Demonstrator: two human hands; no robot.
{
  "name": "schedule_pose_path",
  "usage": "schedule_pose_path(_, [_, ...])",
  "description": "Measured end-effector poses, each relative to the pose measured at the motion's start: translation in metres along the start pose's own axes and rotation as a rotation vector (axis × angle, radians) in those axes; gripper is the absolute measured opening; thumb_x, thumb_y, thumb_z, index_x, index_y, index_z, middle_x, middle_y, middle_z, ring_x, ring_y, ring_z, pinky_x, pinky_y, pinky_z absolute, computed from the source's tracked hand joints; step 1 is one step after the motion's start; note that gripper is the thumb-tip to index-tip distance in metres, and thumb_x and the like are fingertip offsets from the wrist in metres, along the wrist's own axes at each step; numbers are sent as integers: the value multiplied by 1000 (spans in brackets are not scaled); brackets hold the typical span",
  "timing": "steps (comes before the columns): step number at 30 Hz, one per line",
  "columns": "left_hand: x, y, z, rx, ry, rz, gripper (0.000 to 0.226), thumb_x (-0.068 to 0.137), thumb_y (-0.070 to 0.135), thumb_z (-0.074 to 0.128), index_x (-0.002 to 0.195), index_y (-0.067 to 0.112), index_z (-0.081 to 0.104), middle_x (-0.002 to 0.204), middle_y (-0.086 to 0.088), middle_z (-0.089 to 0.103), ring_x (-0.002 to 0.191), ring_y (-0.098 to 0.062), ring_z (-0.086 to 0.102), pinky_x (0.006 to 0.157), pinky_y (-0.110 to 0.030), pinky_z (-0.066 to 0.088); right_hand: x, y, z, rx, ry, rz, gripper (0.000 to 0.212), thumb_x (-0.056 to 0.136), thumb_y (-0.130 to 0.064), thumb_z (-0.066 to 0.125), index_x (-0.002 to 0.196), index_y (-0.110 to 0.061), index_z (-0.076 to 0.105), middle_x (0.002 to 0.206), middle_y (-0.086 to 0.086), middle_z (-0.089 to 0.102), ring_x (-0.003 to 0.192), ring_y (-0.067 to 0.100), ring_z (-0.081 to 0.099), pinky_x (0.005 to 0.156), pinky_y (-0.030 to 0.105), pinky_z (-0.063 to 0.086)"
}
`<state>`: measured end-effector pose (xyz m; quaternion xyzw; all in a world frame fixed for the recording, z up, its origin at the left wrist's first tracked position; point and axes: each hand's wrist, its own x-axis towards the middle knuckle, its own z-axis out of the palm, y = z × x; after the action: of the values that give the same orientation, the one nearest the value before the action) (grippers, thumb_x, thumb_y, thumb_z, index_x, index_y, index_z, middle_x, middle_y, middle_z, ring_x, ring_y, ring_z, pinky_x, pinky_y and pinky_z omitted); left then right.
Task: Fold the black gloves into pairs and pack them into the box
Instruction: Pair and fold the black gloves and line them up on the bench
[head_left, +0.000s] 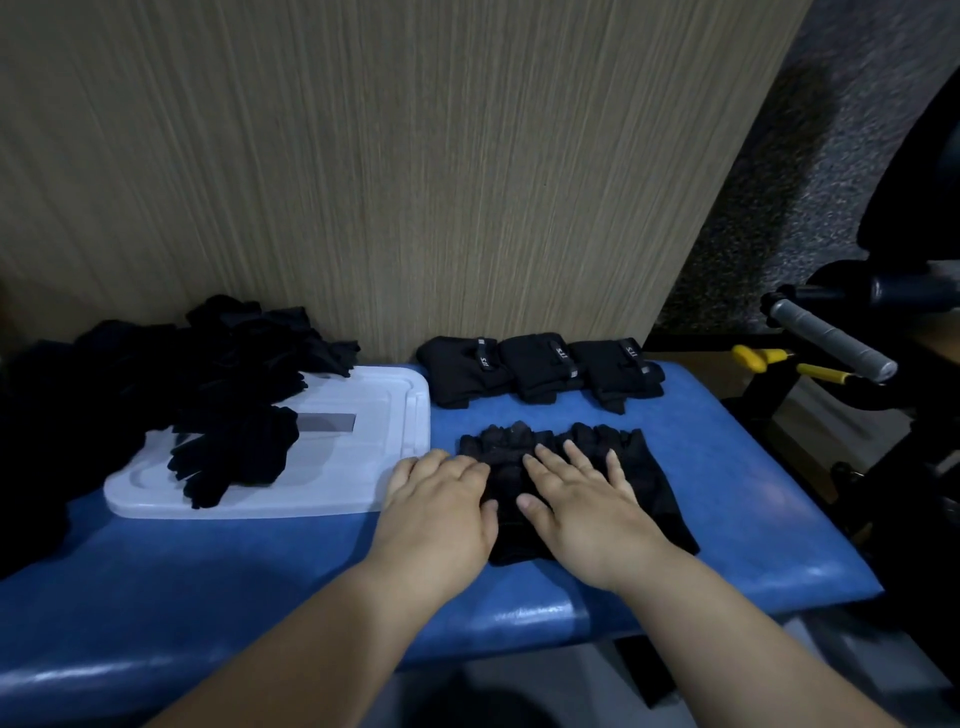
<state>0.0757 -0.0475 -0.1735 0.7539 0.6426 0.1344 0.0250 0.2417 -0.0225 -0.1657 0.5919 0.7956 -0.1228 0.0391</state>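
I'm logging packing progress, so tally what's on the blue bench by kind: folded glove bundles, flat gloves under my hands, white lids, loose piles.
Folded glove bundles: 3
Flat gloves under the left hand and right hand: 2
White lid: 1
Loose glove pile: 1, its gloves too tangled to count
Total: 7, counting the pile as one

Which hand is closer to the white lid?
The left hand. Its fingers reach almost to the white lid's near corner, while the right hand lies flat on the gloves, farther to the right.
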Motion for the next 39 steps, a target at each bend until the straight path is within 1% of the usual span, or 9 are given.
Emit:
schedule_pose_path(4, [-1, 0, -1, 1, 17, 0, 50, 98, 45, 31, 145, 29, 33, 147, 16, 33, 135, -9, 22, 112, -26, 7, -2, 2, -3, 47, 19, -20, 58, 102, -51, 19, 154, -28, 10, 162, -12, 1, 147, 10, -13, 116, 43, -19])
schedule_pose_path(7, [0, -1, -1, -51, 54, 38, 48, 98, 43, 37, 144, 31, 35, 148, 17, 32, 137, -7, 21, 112, -23, 5, -5, 8, -12, 140, 132, -31, 54, 102, -48, 25, 152, -29, 21, 160, -12, 16, 148, 8, -2, 119, 39, -12])
schedule_pose_path(9, [1, -1, -1, -148, 77, 75, 45, 99, 41, 38, 143, 32, 39, 148, 19, 33, 139, -4, 20, 112, -20, 5, -5, 17, -19, 201, 279, 24, 48, 101, -43, 34, 147, -28, 34, 154, -8, 33, 146, 14, 17, 121, 38, 5])
schedule_pose_path(12, [1, 2, 1, -261, 24, 114, 45, 100, 44, 31, 144, 36, 36, 151, 23, 29, 143, 0, 13, 117, -24, 11, -5, 37, -29, 302, 439, 224, 38, 97, -33, 48, 133, -23, 53, 133, 5, 54, 126, 27, 44, 106, 38, 35])
schedule_pose_path(18, [1, 6, 12, -253, -148, 161, 50, 100, 47, 28, 149, 35, 25, 156, 19, 19, 145, -3, 7, 120, -27, 5, -13, 70, -41, 290, 201, 559, 35, 93, -40, 52, 116, -15, 58, 115, 11, 59, 105, 31, 56, 74, 31, 42])
schedule_pose_path(25, [1, 7, 14, -229, -182, 166, 51, 100, 47, 30, 149, 36, 23, 156, 20, 19, 145, -3, 7, 119, -27, 11, -13, 78, -42, 467, 91, 544, 35, 85, -38, 69, 77, -9, 52, 80, 4, 59, 79, 23, 59, 69, 34, 48])
schedule_pose_path(33, [1, 6, 15, -227, -192, 168, 50, 100, 49, 29, 148, 38, 23, 155, 22, 19, 144, -1, 6, 119, -27, 10, -9, 77, -41, 881, 133, 390, 26, 84, -30, 70, 103, -12, 65, 101, 6, 70, 94, 24, 67, 91, 44, 54])
schedule_pose_path(37, [2, 4, 14, -286, -198, 166, 49, 99, 47, 33, 147, 37, 27, 154, 21, 23, 144, -1, 8, 118, -24, 11, -12, 66, -46, 1140, 99, 282, 60, 75, -37, 75, 126, -11, 57, 120, 6, 66, 109, 23, 64, 102, 43, 47])
schedule_pose_path(39, [3, 3, 14, -347, -199, 147, 48, 99, 45, 35, 146, 35, 31, 152, 19, 27, 143, -1, 12, 116, -21, 13, -11, 58, -47, 1222, 104, 230, 43, 83, -26, 72, 120, -7, 59, 114, 12, 69, 105, 26, 66, 100, 42, 49])
